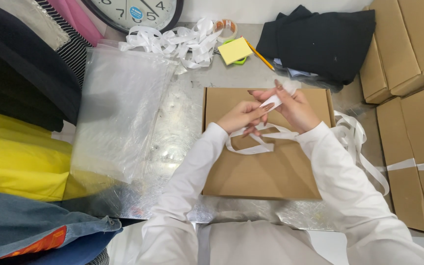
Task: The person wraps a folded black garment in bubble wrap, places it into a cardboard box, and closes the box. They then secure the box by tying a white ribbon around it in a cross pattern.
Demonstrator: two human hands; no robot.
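A flat brown cardboard box [256, 172] lies closed on the metal table [172, 142] in front of me. Both hands hover over its far half, working a white ribbon [251, 147]. My left hand [241, 117] pinches the ribbon between thumb and fingers. My right hand [293, 105] grips the ribbon's folded end just beside it. The ribbon loops down onto the box lid and trails off to the right over the box edge.
A clear plastic bag [119, 108] lies left of the box. Behind it sit a heap of white ribbon [177, 41], a tape roll [225, 28], a yellow sticky pad [235, 50], a pencil, a clock and black fabric [325, 39]. Stacked cardboard boxes [408, 49] fill the right; folded clothes the left.
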